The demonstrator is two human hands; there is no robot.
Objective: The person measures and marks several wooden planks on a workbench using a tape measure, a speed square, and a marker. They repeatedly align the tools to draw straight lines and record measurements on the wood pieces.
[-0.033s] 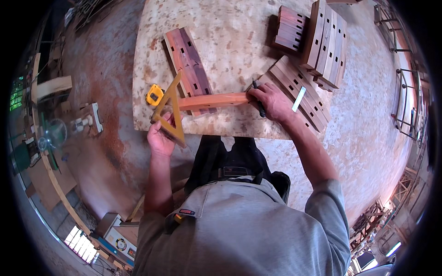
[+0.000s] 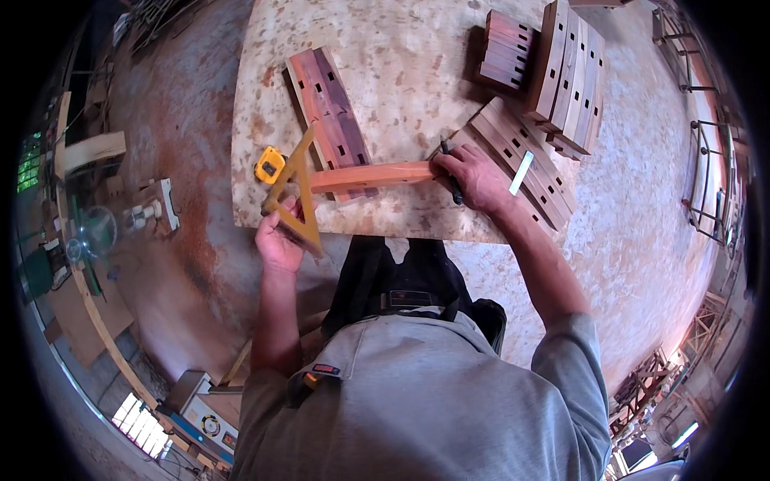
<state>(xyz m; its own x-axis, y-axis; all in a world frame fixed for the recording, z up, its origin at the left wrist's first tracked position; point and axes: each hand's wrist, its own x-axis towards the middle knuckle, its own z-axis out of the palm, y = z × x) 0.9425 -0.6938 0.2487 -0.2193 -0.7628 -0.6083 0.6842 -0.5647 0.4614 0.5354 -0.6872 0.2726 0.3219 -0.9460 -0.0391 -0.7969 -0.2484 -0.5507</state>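
Observation:
My left hand [image 2: 281, 238] is closed on the lower corner of a yellow-brown set square [image 2: 310, 218], a triangular frame tilted at the table's near left edge. A reddish wooden bar [image 2: 373, 175] runs from behind the square to my right hand [image 2: 475, 178]. That hand is closed around the bar's right end, with a black pen [image 2: 455, 184] held in the same fingers. Beneath the bar's left part lie slotted boards [image 2: 325, 104], side by side. A yellow tape measure [image 2: 270, 164] rests left of the square.
More slotted boards [image 2: 513, 144] lie beside my right hand, with a pale strip [image 2: 521, 172] on them. Stacked boards [image 2: 565, 72] and a shorter dark block of pieces [image 2: 505, 52] stand at the far right of the stained tabletop [image 2: 401, 64]. A fan [image 2: 92, 232] is at the left.

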